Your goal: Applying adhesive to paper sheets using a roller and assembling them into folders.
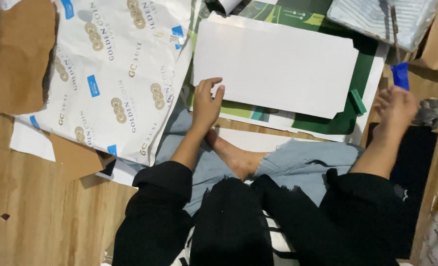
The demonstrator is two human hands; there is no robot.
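White card sheet (278, 61) lay flat just ahead of my left hand (206, 106), resting on a green printed mat (349, 120). Head view, only one: my left hand was spread loose, fingers (214, 83) extended, tips touching the sheet's near-left corner and edge, pressing not pinching, nothing clasped. My right hand (396, 106) sat well off to the right of the sheet, fingers curled around or against a small blue object (401, 75); couldn't tell whether it was truly gripped or just touched, view too blurred. A small green piece (358, 101) lay between that hand and the sheet's right edge. Left of my left hand: printed wrapping paper (115, 69) spread over brown card (14, 54) on a wooden floor (41, 212). A clear plastic tray (376, 19) beyond my right hand. My bare foot (236, 157) under my left wrist.

Step, as I judged it: steadying the sheet at its corner. Next move would call for keeping the left fingertips flat so the sheet didn't slide, and bringing the right hand across to it.
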